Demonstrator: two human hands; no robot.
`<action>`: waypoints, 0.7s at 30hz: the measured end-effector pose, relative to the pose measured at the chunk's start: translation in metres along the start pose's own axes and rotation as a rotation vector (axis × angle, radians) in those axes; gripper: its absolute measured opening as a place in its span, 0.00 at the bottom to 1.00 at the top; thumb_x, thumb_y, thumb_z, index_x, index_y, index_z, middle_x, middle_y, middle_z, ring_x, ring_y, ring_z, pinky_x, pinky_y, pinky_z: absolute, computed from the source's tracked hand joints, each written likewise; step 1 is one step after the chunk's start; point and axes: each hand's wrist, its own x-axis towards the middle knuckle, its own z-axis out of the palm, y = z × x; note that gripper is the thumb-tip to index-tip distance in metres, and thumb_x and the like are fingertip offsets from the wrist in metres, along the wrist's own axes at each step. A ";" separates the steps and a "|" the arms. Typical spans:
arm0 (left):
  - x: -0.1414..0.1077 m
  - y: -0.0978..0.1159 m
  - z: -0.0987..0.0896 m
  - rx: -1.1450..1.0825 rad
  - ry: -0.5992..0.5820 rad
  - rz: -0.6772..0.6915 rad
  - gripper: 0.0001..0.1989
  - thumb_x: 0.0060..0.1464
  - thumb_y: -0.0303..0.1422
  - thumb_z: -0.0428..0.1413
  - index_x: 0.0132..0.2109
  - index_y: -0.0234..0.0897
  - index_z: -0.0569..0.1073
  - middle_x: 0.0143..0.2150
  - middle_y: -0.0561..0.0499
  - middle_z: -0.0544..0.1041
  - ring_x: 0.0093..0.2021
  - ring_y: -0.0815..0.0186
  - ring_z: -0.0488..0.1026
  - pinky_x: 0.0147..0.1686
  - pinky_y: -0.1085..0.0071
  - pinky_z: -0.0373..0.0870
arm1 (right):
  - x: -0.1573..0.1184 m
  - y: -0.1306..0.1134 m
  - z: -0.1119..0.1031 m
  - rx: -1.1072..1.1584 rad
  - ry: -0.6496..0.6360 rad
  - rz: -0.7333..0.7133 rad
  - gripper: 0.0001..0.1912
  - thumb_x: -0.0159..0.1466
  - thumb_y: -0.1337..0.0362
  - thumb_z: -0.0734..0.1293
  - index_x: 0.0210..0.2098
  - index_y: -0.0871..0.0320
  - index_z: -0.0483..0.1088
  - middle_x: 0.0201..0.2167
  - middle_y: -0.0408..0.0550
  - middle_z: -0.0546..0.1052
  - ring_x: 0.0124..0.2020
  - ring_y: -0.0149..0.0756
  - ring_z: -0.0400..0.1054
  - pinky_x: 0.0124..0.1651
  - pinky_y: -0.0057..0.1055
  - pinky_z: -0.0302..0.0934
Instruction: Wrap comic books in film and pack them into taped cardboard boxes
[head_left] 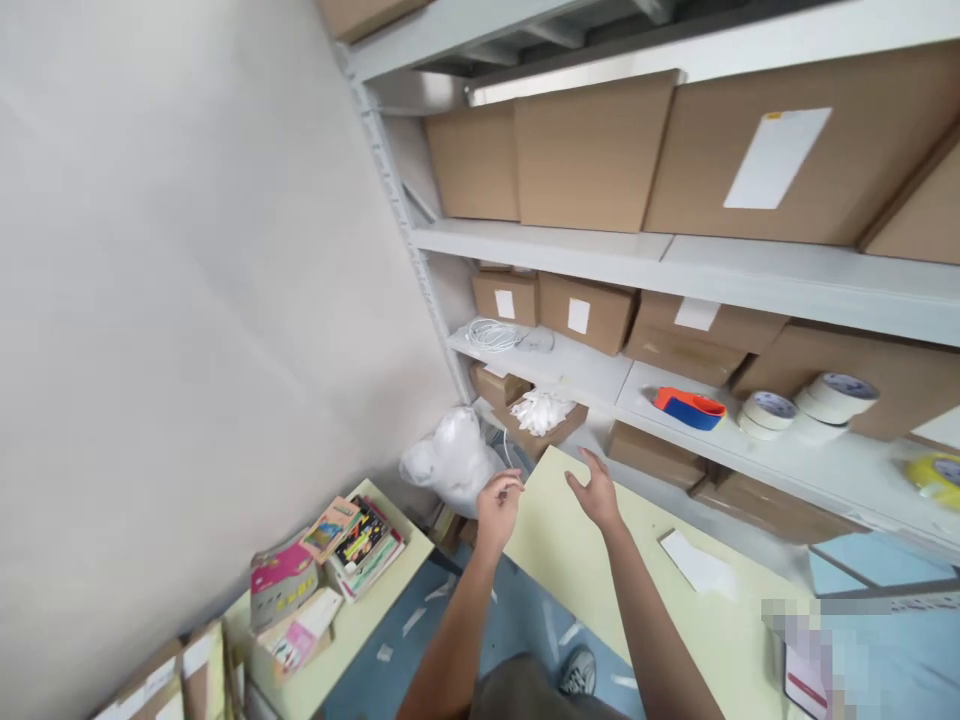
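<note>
Two bare forearms reach forward: the right hand (598,495) is above a pale yellow, flat-topped table (555,540), while the left hand (498,500) is at that table's left edge. A flat white piece, probably paper (701,565), lies on the tabletop to the right of both hands and closer to the wearer than the fingertips; the right hand is the nearer one, well apart from it. Its long axis slants from upper left to lower right, roughly along the table's length.

The right hand's fingers and thumb are spread, with nothing visible between them. The left hand's fingers are curled; whether they pinch something, or touch the table edge, I cannot tell.

Bare tabletop separates the hands. Beyond them, a heap of white, glove-like items (541,410) rests on brown cardboard. White metal shelving (750,280) runs along the far side, bearing brown cardboard boxes (592,150), pale tape rolls (836,398) and an orange-and-blue band (690,408). Left of the left hand sits a bulging white plastic bag (457,465). A second pale yellow table (360,620) carries colourful books (364,535), across a blue floor (382,670) strewn with white scraps.
</note>
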 end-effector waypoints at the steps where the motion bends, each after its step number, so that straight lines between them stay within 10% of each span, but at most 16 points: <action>1: -0.002 -0.003 -0.011 -0.009 0.015 0.002 0.11 0.56 0.32 0.54 0.29 0.39 0.79 0.48 0.45 0.84 0.48 0.59 0.80 0.38 0.70 0.74 | -0.003 -0.010 0.009 0.003 -0.017 -0.017 0.32 0.67 0.50 0.66 0.65 0.59 0.69 0.63 0.60 0.75 0.64 0.54 0.68 0.67 0.53 0.64; 7: -0.012 -0.029 -0.110 -0.104 0.124 -0.031 0.12 0.61 0.34 0.56 0.42 0.40 0.84 0.48 0.45 0.85 0.46 0.61 0.81 0.41 0.69 0.76 | -0.027 -0.084 0.089 0.023 -0.169 -0.141 0.33 0.67 0.47 0.66 0.65 0.59 0.69 0.62 0.61 0.76 0.64 0.56 0.69 0.67 0.55 0.64; 21: -0.065 -0.154 -0.374 -0.071 0.567 -0.192 0.12 0.59 0.37 0.58 0.41 0.41 0.86 0.49 0.44 0.85 0.54 0.55 0.80 0.53 0.58 0.78 | -0.097 -0.254 0.320 0.026 -0.612 -0.344 0.35 0.65 0.53 0.68 0.70 0.56 0.65 0.72 0.57 0.66 0.74 0.52 0.58 0.75 0.53 0.55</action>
